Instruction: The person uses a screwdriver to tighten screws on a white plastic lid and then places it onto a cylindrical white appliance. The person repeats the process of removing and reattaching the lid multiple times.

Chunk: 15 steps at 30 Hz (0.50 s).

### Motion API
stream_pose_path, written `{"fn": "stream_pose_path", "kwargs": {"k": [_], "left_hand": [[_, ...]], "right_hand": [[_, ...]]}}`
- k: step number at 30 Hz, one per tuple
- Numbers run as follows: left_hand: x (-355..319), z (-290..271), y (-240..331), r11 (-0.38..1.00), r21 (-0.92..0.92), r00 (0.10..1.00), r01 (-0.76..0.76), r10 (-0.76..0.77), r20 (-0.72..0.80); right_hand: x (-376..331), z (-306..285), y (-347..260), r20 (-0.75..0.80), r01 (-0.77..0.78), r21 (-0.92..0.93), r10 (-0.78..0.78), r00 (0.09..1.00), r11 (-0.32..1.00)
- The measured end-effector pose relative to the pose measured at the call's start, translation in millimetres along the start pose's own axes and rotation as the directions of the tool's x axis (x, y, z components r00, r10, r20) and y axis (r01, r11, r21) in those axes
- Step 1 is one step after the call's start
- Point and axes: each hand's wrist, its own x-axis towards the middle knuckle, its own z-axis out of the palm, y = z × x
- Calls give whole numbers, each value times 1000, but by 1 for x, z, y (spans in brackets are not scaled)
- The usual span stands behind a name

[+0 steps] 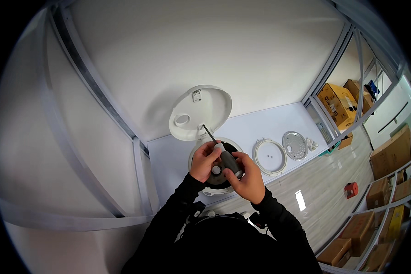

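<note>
Holding a screwdriver [223, 155] with both hands, over the open white rice cooker [213, 182] standing on the white table [265, 123]; left hand [204, 160] wrapping closed around the upper part of the grey handle, right hand [245, 179] gripping the thick lower part from 4 o'clock; thin dark shaft pointing up toward 11 o'clock, tip reaching the hinge area at the bottom edge of the raised round lid [200, 112]; whether the tip is touching a screw, impossible to tell.

Lying at 3 o'clock from the cooker, just beside it, a white ring [270, 156] with small dark pieces inside; further toward 2 o'clock, a round metal plate with holes [295, 145], touching or nearly touching the ring; past that, near the table's edge, some small white parts [312, 144].

Standing well apart, at 1 o'clock and along the right rim, brown cardboard boxes [337, 102] on shelves; resting on the pale floor at 3 o'clock, a small red object [351, 189].
</note>
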Motion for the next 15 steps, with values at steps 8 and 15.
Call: {"fn": "stream_pose_path", "kwargs": {"k": [8, 15], "left_hand": [[-10, 26, 17, 989, -146, 997, 2, 9, 76], [1, 4, 3, 996, 88, 999, 24, -27, 31]], "right_hand": [[6, -11, -8, 428, -663, 632, 532, 731, 401], [-4, 9, 4, 45, -66, -39, 67, 997, 997]]}}
